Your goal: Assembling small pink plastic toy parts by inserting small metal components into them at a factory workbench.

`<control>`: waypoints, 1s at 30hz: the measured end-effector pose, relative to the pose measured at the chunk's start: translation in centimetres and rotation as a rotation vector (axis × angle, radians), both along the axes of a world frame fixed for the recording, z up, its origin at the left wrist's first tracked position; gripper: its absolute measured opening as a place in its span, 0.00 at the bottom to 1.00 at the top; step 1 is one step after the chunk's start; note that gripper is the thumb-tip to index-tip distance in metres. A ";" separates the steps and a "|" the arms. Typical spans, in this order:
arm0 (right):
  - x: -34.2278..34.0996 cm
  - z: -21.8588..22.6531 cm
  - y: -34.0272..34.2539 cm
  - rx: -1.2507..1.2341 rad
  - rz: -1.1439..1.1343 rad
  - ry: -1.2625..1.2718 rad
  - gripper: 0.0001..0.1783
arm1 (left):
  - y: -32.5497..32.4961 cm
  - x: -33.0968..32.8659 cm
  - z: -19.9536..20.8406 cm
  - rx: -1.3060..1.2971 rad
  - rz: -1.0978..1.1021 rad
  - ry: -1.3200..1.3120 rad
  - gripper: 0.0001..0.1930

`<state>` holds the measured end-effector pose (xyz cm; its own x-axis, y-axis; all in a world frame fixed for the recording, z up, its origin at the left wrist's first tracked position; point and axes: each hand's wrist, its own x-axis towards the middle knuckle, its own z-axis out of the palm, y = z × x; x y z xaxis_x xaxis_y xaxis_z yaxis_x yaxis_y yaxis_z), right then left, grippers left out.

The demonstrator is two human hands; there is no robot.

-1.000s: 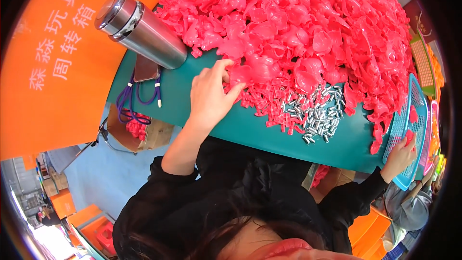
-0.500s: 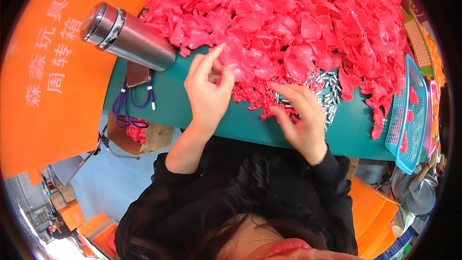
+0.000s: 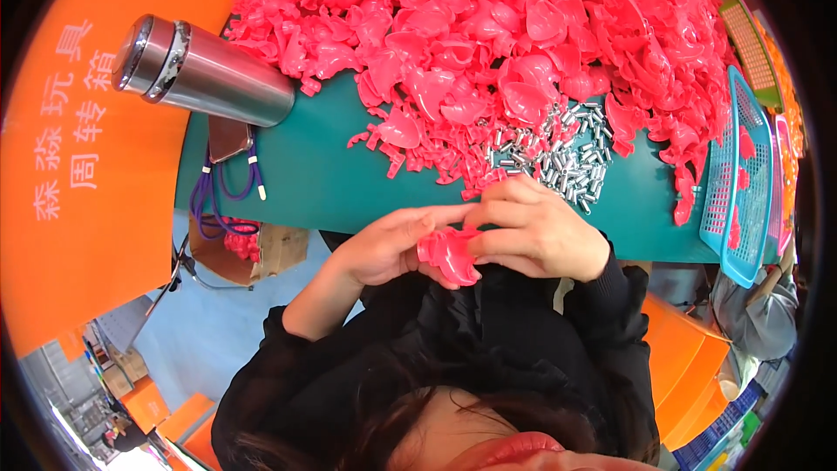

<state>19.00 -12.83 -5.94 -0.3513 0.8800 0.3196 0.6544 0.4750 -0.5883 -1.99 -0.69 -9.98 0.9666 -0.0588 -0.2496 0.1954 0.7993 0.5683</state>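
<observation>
A glossy curved pink plastic piece (image 3: 449,255) is held in front of my body, just off the table's near edge. My left hand (image 3: 384,246) grips it from the left, fingers behind and below it. Bent over the piece's right edge, my right hand (image 3: 542,234) has its fingers closed together; whatever they pinch is hidden. Just beyond the hands lie small silver metal cylinders (image 3: 577,161), loose in a cluster. A large heap of similar pink plastic pieces (image 3: 497,22) covers the far part of the green table (image 3: 323,166).
At the left stands a steel thermos (image 3: 218,78), tilted in view, beside a dark phone-like object (image 3: 228,139) with a purple cord (image 3: 205,201). An orange box (image 3: 96,262) rises along the left. A blue basket (image 3: 741,183) sits at the right edge. Below is a cardboard box (image 3: 279,253).
Both hands have come back toward my body and closed together. My left hand now has a pink plastic piece from the heap's near edge. The view has shifted slightly.
</observation>
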 end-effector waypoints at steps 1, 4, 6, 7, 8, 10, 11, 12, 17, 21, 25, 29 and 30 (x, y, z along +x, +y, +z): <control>0.3 0.1 0.3 -0.005 -0.019 0.054 0.11 | 0.4 0.3 0.4 -0.015 0.025 -0.014 0.38; 0.8 0.1 1.3 -0.013 -0.195 0.199 0.15 | 0.5 0.7 1.0 -0.059 0.104 -0.024 0.35; 1.4 -1.2 1.7 0.059 -0.441 0.203 0.17 | 0.9 0.9 0.6 -0.016 0.300 -0.017 0.33; 1.7 -1.5 2.0 0.051 -0.516 0.125 0.16 | 1.3 1.0 0.7 -0.098 0.346 -0.003 0.31; 1.6 -1.5 2.4 0.050 -0.518 0.126 0.16 | 1.6 1.0 0.5 -0.098 0.344 -0.002 0.31; 0.3 -1.2 3.9 0.174 -0.638 -0.263 0.15 | 2.1 0.8 -0.2 -0.338 0.448 -0.080 0.30; -0.3 -1.2 4.2 0.201 -0.669 -0.322 0.13 | 2.2 0.8 -0.3 -0.396 0.429 -0.124 0.29; -0.5 -1.4 4.4 0.201 -0.670 -0.321 0.13 | 2.2 0.8 -0.2 -0.394 0.428 -0.123 0.29; 0.3 -2.6 4.1 0.263 -0.656 -0.363 0.10 | 1.2 1.4 0.6 -0.272 0.539 -0.024 0.25; -0.1 -1.9 4.5 0.209 -0.716 -0.286 0.08 | 1.4 1.9 1.0 -0.275 0.520 -0.016 0.22; -0.2 -2.3 5.0 0.197 -0.777 -0.282 0.09 | 1.1 2.6 1.6 -0.147 0.542 0.079 0.21; 0.3 -1.6 4.2 0.274 -0.735 -0.172 0.09 | 0.9 2.6 1.7 -0.103 0.564 0.104 0.25; 0.4 -1.3 3.8 0.268 -0.735 -0.030 0.09 | 0.9 2.7 1.8 -0.103 0.566 0.104 0.25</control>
<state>19.39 -9.03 -7.29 0.2797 0.7844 0.5536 0.8700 0.0368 -0.4917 0.66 0.26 -8.16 0.8250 0.4308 -0.3657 -0.2275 0.8456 0.4829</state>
